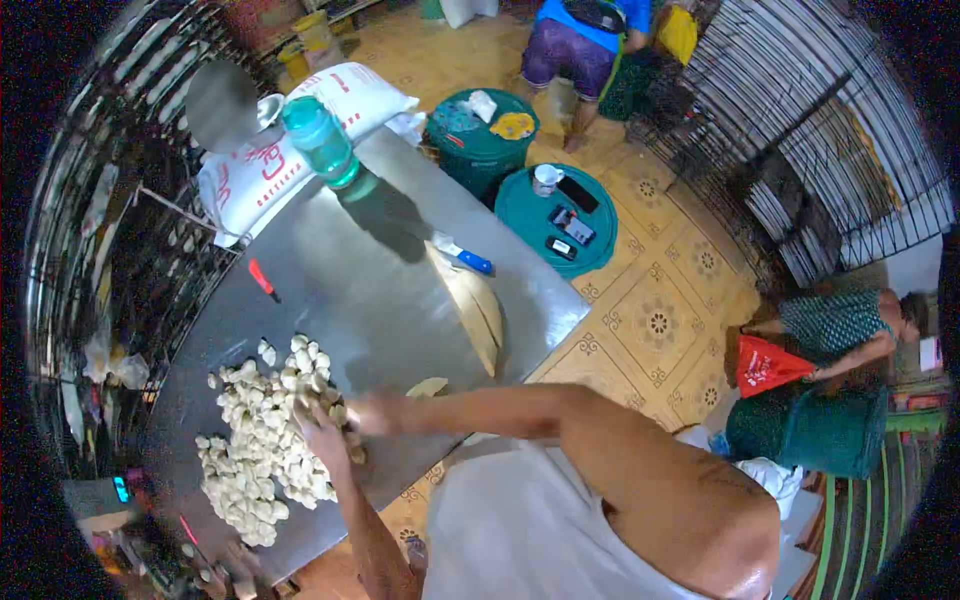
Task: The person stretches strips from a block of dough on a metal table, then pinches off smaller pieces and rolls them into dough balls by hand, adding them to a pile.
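Observation:
A big heap of small pale dough pieces (pixel 265 415) covers the near left part of the metal table. My left hand (pixel 322 440) lies against the right side of this heap, fingers stretched out over the pieces. Just to its right is my right hand (pixel 375 413), smeared by motion, so its fingers cannot be made out. A long strip of dough (pixel 470 305) rests farther right, with a blue-handled knife (pixel 470 260) at its far end. Near my right wrist is a small flat dough scrap (pixel 428 387).
On the metal table (pixel 300 260) are a red-handled tool (pixel 262 278), a teal jar (pixel 320 142) and white sacks (pixel 270 170). Green drums (pixel 510 210) beside it carry phones and a cup. Wire racks (pixel 820 130) line the sides. Two other people are nearby.

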Motion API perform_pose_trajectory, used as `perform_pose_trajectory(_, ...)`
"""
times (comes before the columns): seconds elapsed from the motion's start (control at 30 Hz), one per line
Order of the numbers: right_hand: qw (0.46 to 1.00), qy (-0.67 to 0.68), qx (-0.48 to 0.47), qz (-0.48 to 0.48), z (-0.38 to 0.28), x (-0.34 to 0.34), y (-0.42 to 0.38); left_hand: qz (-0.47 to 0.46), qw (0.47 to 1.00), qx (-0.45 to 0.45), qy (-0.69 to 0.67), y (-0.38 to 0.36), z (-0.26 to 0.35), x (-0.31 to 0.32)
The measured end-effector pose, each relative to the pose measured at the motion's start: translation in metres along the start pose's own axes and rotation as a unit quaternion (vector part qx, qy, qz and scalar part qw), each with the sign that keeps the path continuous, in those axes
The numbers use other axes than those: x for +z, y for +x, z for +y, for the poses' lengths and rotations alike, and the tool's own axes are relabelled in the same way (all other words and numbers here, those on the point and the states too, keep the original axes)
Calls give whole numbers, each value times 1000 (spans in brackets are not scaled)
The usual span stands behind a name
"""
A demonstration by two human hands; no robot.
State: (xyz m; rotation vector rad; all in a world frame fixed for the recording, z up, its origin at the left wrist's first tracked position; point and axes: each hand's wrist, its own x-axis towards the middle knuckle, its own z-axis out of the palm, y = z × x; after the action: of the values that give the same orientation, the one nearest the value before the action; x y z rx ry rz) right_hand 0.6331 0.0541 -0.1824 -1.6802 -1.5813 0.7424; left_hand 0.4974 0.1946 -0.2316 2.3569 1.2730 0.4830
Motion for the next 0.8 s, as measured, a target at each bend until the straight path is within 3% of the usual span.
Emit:
perform_pose_trajectory(0.07,968,134,75,200,18,28,18,-43,994,66,-81,-12,-9,-18)
perform_pose_trajectory(0.1,966,114,-40,228,30,46,23,-78,984,86,-137,-21,-10,-24)
perform_pose_trajectory(0.13,980,79,-67,172,38,60,22,-129,962,85,-223,-42,7,-19)
perform_pose_trajectory(0.17,987,47,-97,117,45,74,21,-217,973,13,-82,-52,18,-20)
perform_pose_trajectory(0.2,998,-18,-50,-22,53,77,14,-297,951,-73,51,-60,23,-23)
perform_pose_trajectory(0.23,975,-6,-198,105,64,71,-6,-246,966,-6,76,-73,-29,19)
perform_pose_trajectory(0.27,984,-51,-143,91,57,60,-18,-188,975,57,108,-87,-86,65)
perform_pose_trajectory(0.3,986,-71,-124,81,50,54,-24,-124,989,41,67,-97,-68,46)
perform_pose_trajectory(0.37,987,-83,-121,64,39,54,-29,-103,991,-85,-7,-100,5,15)
perform_pose_trajectory(0.4,986,-74,-135,57,34,60,-28,-146,969,-194,-49,-97,27,3)
perform_pose_trajectory(0.43,993,-49,-104,3,35,66,-20,-132,968,-206,-51,-91,32,-5)
perform_pose_trajectory(0.5,993,-8,-38,-109,39,69,-13,-101,987,-127,12,-81,40,-15)
perform_pose_trajectory(0.6,988,-118,-28,-92,11,37,-17,-61,993,-97,22,-81,35,-4)
perform_pose_trajectory(0.67,971,-170,-49,-160,79,74,-13,-19,994,-99,-45,-78,36,1)
perform_pose_trajectory(0.73,993,-57,25,-105,25,24,-14,69,992,-83,-63,-58,36,5)
perform_pose_trajectory(0.77,991,-58,5,-121,-4,9,-12,116,991,-57,-36,-46,31,8)
perform_pose_trajectory(0.8,990,-70,-31,-117,-32,-7,-11,81,992,-95,-26,-28,29,2)
